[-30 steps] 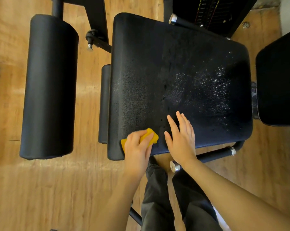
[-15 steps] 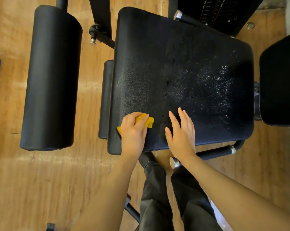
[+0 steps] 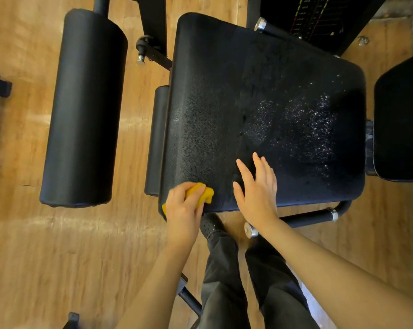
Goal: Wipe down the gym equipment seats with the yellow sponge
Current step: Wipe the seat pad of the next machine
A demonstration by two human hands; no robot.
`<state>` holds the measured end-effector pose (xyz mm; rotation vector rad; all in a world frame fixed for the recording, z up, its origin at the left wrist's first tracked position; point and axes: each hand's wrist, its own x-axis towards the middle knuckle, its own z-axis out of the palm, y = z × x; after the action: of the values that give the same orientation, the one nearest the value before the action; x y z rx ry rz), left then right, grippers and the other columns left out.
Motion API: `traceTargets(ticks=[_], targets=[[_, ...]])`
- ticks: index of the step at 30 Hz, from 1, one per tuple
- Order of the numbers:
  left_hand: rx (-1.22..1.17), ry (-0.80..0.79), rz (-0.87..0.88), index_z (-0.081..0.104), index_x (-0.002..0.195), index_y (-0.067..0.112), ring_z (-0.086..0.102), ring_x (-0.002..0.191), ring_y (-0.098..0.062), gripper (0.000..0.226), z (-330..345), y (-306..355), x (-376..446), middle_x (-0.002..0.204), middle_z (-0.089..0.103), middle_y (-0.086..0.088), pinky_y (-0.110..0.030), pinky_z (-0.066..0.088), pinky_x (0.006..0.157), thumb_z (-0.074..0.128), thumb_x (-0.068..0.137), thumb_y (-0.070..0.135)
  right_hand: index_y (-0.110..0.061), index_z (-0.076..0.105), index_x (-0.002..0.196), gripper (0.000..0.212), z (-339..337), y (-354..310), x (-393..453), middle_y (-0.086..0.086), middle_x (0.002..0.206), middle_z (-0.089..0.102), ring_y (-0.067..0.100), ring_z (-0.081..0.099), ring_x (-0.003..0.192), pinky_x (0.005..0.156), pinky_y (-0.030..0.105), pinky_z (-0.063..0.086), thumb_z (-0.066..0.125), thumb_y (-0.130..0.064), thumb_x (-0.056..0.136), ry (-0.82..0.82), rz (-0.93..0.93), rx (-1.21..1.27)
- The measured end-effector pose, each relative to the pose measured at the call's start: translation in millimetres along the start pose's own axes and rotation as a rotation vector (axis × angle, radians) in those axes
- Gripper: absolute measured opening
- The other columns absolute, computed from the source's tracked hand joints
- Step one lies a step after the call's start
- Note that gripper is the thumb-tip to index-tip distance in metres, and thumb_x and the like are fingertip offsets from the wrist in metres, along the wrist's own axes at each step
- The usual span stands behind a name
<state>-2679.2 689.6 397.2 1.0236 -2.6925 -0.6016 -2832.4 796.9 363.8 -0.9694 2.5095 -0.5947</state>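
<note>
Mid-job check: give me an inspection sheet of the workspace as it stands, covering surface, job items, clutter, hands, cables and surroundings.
Surface: black padded seat, droplets glistening on its right half; left half looks matte.
Job's things: yellow sponge on the seat's near left corner.
Clutter: nothing seen.
Hands: left hand grips the sponge; right hand, fingers straight, lies over the seat's near edge; contact cannot be told.
Cables: nothing seen.
Surroundings: black roller pad to the left, a second black pad at the right edge, weight stack behind, wooden floor.
</note>
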Motion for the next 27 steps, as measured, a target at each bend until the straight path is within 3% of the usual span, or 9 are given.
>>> traceTargets(ticks=[4, 7, 17, 23, 27], targets=[[0.024, 0.054, -0.037, 0.069, 0.115, 0.009, 0.054, 0.101, -0.03, 0.033, -3, -8, 42, 0.113, 0.061, -0.013, -0.041, 0.048, 0.084, 0.073, 0.082, 0.01, -0.025, 0.04, 0.145, 0.05, 6, -21, -5, 0.014, 0.157, 0.022, 0.031, 0.016, 0.145, 0.115, 0.05, 0.018, 0.05, -0.032, 0.096, -0.042, -0.11, -0.005], [0.047, 0.046, -0.03, 0.068, 0.116, 0.011, 0.054, 0.102, -0.03, 0.032, -7, -12, 46, 0.113, 0.061, -0.012, -0.042, 0.049, 0.084, 0.071, 0.085, 0.013, -0.026, 0.042, 0.143, 0.05, 12, -31, -6, 0.013, 0.157, 0.024, 0.031, 0.015, 0.146, 0.116, 0.05, 0.015, 0.053, -0.035, 0.095, -0.037, -0.08, -0.023], [-0.036, 0.043, -0.151, 0.063, 0.124, 0.017, 0.054, 0.108, -0.025, 0.041, -17, -23, -60, 0.123, 0.056, -0.008, -0.031, 0.043, 0.089, 0.043, 0.099, 0.042, -0.028, 0.041, 0.143, 0.054, 15, -28, -5, 0.01, 0.156, 0.027, 0.03, 0.018, 0.145, 0.114, 0.048, 0.013, 0.057, -0.038, 0.092, -0.033, -0.072, -0.053], [-0.102, 0.173, -0.231, 0.068, 0.116, 0.009, 0.051, 0.106, -0.016, 0.026, -18, -22, -1, 0.114, 0.06, -0.004, -0.014, 0.03, 0.096, 0.06, 0.093, 0.02, -0.028, 0.041, 0.143, 0.053, 16, -29, -6, 0.01, 0.156, 0.028, 0.029, 0.018, 0.145, 0.115, 0.049, 0.016, 0.055, -0.037, 0.093, -0.005, -0.078, -0.061], [-0.133, 0.169, -0.367, 0.067, 0.119, 0.011, 0.053, 0.107, -0.023, 0.029, -20, -33, 28, 0.114, 0.06, -0.005, -0.026, 0.038, 0.094, 0.065, 0.09, 0.014, -0.029, 0.04, 0.143, 0.053, 16, -29, -8, 0.009, 0.157, 0.026, 0.027, 0.016, 0.146, 0.115, 0.048, 0.015, 0.056, -0.036, 0.093, -0.003, -0.075, -0.05]])
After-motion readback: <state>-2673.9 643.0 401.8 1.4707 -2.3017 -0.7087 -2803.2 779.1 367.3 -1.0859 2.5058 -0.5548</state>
